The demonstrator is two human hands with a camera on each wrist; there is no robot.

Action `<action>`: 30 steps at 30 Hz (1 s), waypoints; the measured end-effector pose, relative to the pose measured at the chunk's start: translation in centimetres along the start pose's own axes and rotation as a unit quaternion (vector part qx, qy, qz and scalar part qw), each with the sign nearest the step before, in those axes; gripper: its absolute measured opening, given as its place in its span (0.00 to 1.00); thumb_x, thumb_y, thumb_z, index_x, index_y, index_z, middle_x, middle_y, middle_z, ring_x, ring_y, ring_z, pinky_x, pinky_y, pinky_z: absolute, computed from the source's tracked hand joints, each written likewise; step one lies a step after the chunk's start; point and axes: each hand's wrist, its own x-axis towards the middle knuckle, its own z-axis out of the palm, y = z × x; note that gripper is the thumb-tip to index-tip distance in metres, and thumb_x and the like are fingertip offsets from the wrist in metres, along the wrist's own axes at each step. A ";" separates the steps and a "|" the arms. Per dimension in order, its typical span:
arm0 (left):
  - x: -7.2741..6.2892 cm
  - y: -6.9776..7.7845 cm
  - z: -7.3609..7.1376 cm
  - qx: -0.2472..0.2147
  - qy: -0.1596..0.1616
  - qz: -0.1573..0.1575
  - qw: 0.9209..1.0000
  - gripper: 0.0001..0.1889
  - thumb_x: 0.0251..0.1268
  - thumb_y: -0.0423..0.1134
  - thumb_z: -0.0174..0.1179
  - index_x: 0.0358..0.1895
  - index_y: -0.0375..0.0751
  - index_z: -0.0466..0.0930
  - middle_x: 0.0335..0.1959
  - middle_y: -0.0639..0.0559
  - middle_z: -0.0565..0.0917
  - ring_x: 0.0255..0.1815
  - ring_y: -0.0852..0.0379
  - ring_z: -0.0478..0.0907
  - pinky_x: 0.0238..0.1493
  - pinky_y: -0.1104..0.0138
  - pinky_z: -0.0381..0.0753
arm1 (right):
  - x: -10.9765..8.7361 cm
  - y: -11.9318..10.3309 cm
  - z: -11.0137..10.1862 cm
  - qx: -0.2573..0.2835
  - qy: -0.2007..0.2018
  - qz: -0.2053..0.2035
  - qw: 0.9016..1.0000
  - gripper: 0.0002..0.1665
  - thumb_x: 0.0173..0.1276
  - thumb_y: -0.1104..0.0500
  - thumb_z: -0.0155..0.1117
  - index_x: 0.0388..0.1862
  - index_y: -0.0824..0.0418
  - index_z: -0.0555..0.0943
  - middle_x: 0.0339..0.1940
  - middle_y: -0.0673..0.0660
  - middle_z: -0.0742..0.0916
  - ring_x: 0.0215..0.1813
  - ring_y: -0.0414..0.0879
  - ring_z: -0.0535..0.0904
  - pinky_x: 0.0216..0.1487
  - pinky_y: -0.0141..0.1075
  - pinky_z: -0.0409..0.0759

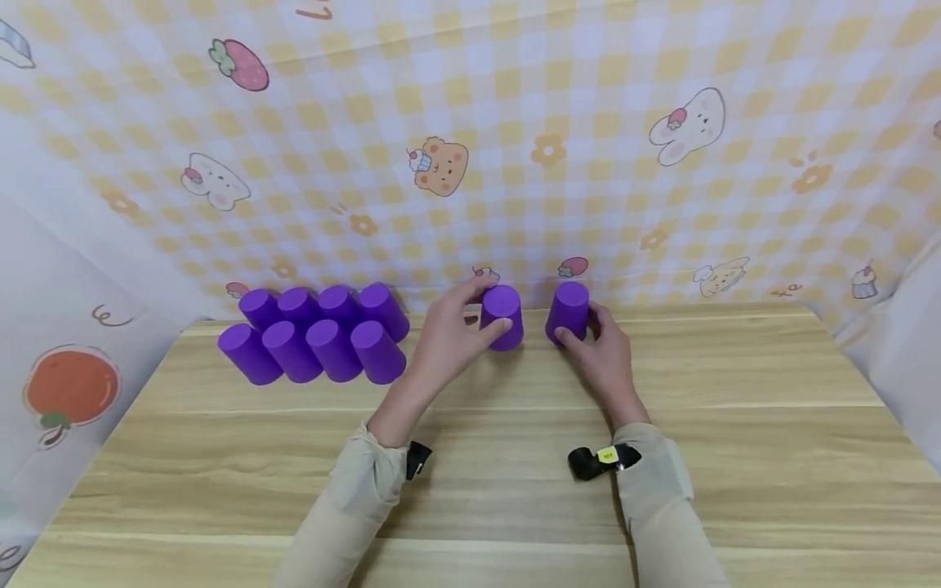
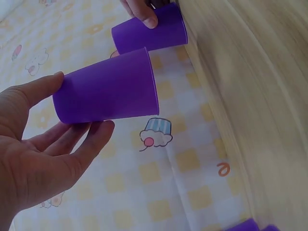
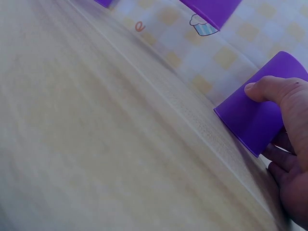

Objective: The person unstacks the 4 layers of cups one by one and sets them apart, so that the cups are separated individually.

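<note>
My left hand (image 1: 450,331) grips an upside-down purple cup (image 1: 503,318) between thumb and fingers. In the left wrist view this cup (image 2: 110,89) hangs a little above the table, its rim apart from the wood. To its right, my right hand (image 1: 608,353) holds a second upturned purple cup (image 1: 568,309) from the right side. The right wrist view shows that cup (image 3: 252,108) with its rim down at the tabletop and the thumb lying across its wall. A gap separates the two held cups.
Several more upturned purple cups (image 1: 323,343) stand close together in two rows at the back left of the wooden table (image 1: 500,490). A checked cloth (image 1: 500,98) with cartoon prints hangs right behind the table's back edge.
</note>
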 end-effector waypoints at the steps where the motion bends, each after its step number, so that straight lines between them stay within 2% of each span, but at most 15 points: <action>1: -0.1 0.0 -0.2 0.004 -0.002 -0.001 1.000 0.26 0.52 0.34 0.69 0.57 0.36 0.74 0.52 0.46 0.79 0.51 0.54 0.75 0.47 0.63 0.80 | 0.0 0.0 0.0 0.001 0.000 0.000 1.000 0.40 0.61 0.53 0.67 0.68 0.66 0.61 0.65 0.66 0.69 0.66 0.56 0.65 0.66 0.43 0.62; 7: 0.0 -0.3 -1.9 0.031 -0.017 -0.021 0.999 0.27 0.54 0.34 0.67 0.59 0.37 0.72 0.51 0.43 0.79 0.52 0.51 0.76 0.49 0.61 0.79 | 0.0 0.0 -0.2 0.008 0.000 -0.006 1.000 0.40 0.61 0.54 0.67 0.67 0.66 0.62 0.65 0.66 0.70 0.66 0.57 0.65 0.66 0.44 0.63; 13: 0.2 -1.2 -3.8 0.067 -0.014 -0.044 0.997 0.26 0.53 0.34 0.67 0.57 0.34 0.73 0.50 0.39 0.79 0.46 0.45 0.80 0.47 0.57 0.80 | 0.0 -0.1 -0.3 0.006 0.002 -0.007 1.000 0.40 0.61 0.54 0.67 0.67 0.67 0.62 0.65 0.67 0.70 0.66 0.57 0.65 0.66 0.44 0.63; 17: 0.3 -1.7 -4.7 0.087 -0.012 -0.062 0.994 0.27 0.53 0.35 0.67 0.58 0.33 0.72 0.51 0.38 0.78 0.48 0.45 0.79 0.47 0.58 0.79 | 0.0 -0.1 -0.4 0.004 0.002 -0.007 1.000 0.40 0.61 0.54 0.66 0.67 0.67 0.62 0.65 0.67 0.70 0.66 0.57 0.65 0.66 0.44 0.63; 22: 0.4 -2.3 -5.5 0.117 -0.009 -0.078 0.990 0.27 0.53 0.36 0.66 0.58 0.33 0.72 0.51 0.40 0.79 0.49 0.46 0.77 0.49 0.58 0.77 | 0.0 -0.1 -0.3 0.005 0.000 -0.007 1.000 0.40 0.61 0.54 0.66 0.67 0.67 0.62 0.65 0.67 0.69 0.66 0.57 0.64 0.66 0.44 0.63; 30: 0.9 -3.1 -5.8 0.146 -0.012 -0.092 0.985 0.27 0.53 0.35 0.66 0.57 0.31 0.72 0.49 0.37 0.79 0.49 0.43 0.76 0.49 0.56 0.76 | -0.1 -0.1 0.0 0.003 -0.003 0.004 1.000 0.41 0.61 0.54 0.67 0.68 0.67 0.61 0.66 0.67 0.69 0.66 0.57 0.64 0.66 0.44 0.63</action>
